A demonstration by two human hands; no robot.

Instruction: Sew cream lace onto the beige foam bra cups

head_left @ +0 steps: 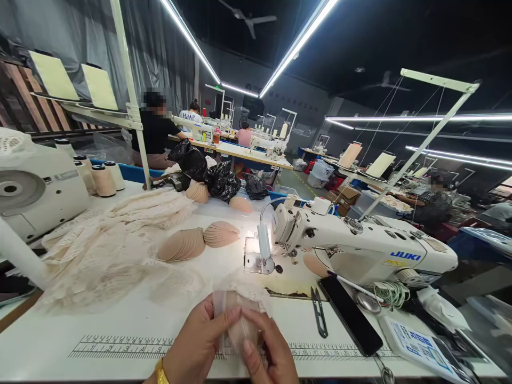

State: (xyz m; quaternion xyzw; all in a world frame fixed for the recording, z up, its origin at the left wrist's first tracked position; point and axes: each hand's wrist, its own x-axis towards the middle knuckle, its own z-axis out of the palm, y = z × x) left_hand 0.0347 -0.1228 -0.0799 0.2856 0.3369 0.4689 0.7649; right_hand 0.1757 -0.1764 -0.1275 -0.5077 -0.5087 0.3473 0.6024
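Between my two hands is a sheer, pale lace piece (240,298) over a beige layer that looks like a bra cup. My left hand (196,338) pinches its left side between thumb and fingers. From the right, my right hand (272,341) grips the same piece, with its fingers curled round it. Both hands are just in front of the sewing machine (360,240), whose lamp lights the needle area. Beyond them lie two stacks of beige bra cups (182,245), and a heap of cream lace (108,240) spreads to the left.
Thread snips (319,312) and a black phone (350,314) lie right of my hands. A printed ruler scale (124,346) runs along the table's front. Black plastic bags (224,180) stand at the back. Thread cones (103,180) and another machine (36,184) are left. Co-workers sit farther off.
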